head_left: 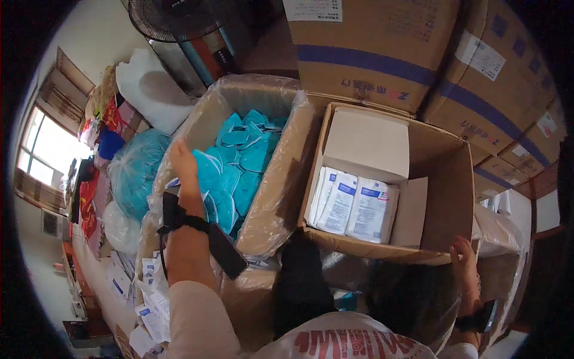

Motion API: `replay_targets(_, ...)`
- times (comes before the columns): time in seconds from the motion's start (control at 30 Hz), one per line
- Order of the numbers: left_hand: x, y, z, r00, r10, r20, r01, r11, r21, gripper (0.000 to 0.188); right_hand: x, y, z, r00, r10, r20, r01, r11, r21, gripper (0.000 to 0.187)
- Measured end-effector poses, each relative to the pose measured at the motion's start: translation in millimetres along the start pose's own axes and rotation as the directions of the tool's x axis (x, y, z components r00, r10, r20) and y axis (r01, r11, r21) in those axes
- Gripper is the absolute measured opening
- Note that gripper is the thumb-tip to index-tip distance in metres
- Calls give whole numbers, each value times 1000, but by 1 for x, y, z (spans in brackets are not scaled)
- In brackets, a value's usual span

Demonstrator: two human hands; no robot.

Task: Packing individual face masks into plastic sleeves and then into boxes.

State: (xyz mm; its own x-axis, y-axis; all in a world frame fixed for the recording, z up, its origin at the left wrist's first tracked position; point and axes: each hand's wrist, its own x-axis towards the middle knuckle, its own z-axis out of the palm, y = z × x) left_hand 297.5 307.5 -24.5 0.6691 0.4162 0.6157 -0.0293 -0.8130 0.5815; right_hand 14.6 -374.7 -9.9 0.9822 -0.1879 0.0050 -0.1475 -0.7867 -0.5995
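Observation:
My left hand (184,160) is at the left side of a plastic-lined carton, its fingers closed at the edge of a teal face mask (207,171). Beneath and beside it lies a loose heap of teal masks (254,154) with pale edges. My right hand (464,254) is by the near right corner of a second open carton (445,197), fingers apart and nothing in them. Inside that carton, white packets with blue print (366,210) stand next to a white inner box (368,140).
Big brown cartons with blue bands (365,63) are stacked behind. A clear bag of teal items (140,170) lies at left, above loose white packets (154,308). A black fan (173,18) stands at the back. Devices are strapped to both my forearms.

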Motion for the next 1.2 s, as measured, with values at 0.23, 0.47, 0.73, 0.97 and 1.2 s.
replay_targets(0.23, -117, 155, 37, 812, 23, 584, 277, 865, -419, 28, 29, -61, 36, 991, -53, 124, 9, 944, 331, 21)
replay_targets(0.47, -254, 254, 32, 365, 544, 756, -206, 839, -504, 22, 100, -42, 173, 938, 130, 323, -255, 888, 383, 45)
replay_targets(0.73, -263, 245, 18, 418, 509, 752, -415, 843, -341, 22, 132, -49, 228, 832, 545, 103, -554, 826, 102, 53)
replay_targets(0.97, -247, 224, 12, 575, 491, 654, -391, 868, -307, 15, 122, -30, 235, 956, 232, -180, -176, 943, 282, 32)
replay_targets(1.2, -245, 207, 13, 596, 413, 688, -338, 907, -252, 16, 103, -82, 206, 986, 62, -157, -13, 956, 292, 29)
